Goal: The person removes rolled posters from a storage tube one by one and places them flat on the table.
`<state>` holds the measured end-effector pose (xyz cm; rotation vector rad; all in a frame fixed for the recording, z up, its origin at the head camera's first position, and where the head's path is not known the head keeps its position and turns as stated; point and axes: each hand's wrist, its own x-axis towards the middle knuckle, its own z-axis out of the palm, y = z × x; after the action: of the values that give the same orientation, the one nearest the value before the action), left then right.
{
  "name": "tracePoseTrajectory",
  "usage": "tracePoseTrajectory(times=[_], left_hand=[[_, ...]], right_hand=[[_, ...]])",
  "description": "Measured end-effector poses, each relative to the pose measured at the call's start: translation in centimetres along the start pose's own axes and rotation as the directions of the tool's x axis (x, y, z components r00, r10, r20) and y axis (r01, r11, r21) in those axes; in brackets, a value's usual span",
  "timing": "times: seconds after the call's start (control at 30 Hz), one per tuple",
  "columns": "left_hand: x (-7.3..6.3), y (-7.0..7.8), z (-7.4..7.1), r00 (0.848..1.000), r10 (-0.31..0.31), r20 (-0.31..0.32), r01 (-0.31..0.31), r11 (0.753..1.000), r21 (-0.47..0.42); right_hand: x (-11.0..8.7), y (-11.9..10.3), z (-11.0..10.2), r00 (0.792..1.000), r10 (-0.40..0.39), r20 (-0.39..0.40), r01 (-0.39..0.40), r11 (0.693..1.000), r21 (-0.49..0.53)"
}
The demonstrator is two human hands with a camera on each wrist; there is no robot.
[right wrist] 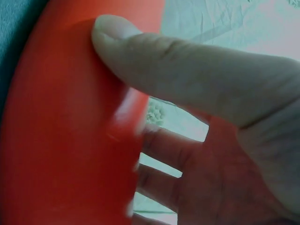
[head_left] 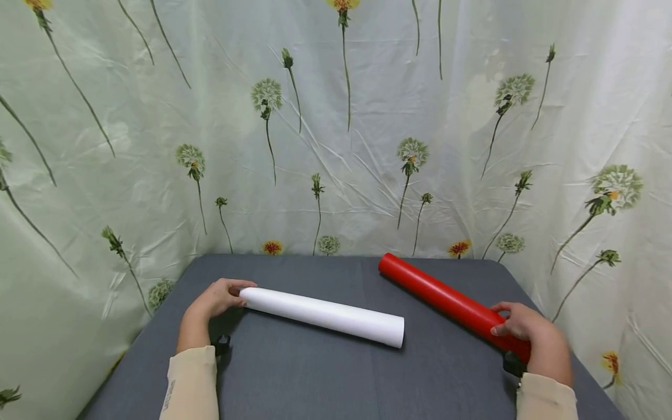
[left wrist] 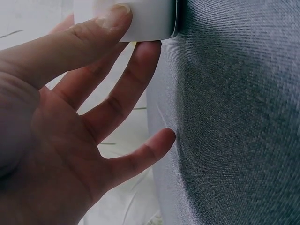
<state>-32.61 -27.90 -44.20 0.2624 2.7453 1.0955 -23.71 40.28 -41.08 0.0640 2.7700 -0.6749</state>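
A white roll (head_left: 322,315) lies slantwise across the middle of the dark grey table. My left hand (head_left: 219,296) grips its left end, thumb on the near side and fingers behind; the left wrist view shows the thumb (left wrist: 115,18) against the white surface, with the little finger apart from it. To the right, a glossy red roll (head_left: 441,294) slants from the back of the table toward my right hand (head_left: 525,324). That hand grips the red roll near its close end. In the right wrist view the thumb (right wrist: 117,37) presses one side, while the fingertips are hidden behind the roll.
The grey cloth-covered table (head_left: 315,385) runs back to a pale curtain (head_left: 336,128) printed with dandelions, which also hangs along both sides. Both forearms wear beige sleeves (head_left: 191,385). Between the two rolls is a strip of bare tabletop.
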Motion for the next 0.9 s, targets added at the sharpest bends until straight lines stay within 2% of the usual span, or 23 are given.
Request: tracePoseTrajectory(times=[0.23,0.5,0.67,0.9], left_hand=[[0.1,0.5,0.0,1.000,-0.006,0.001,0.006,1.000,0.018],[0.5,1.1,0.8,1.000,-0.013,0.005,0.013,1.000,0.025],[0.9,1.3,1.3,1.000,-0.017,0.005,0.017,0.999,0.037],[1.3,1.8,1.9,1.000,-0.019,0.005,0.018,1.000,0.026]], right_hand=[[0.7,-0.9,0.1,0.999,0.009,-0.031,-0.010,0.999,-0.043],[1.5,-2.2,0.3,0.998,0.046,-0.038,-0.049,0.997,-0.063],[2.5,-3.2,0.3,0.996,0.086,-0.038,-0.089,0.993,-0.074],[4.5,-4.5,0.6,0.995,0.079,-0.063,-0.085,0.992,-0.095]])
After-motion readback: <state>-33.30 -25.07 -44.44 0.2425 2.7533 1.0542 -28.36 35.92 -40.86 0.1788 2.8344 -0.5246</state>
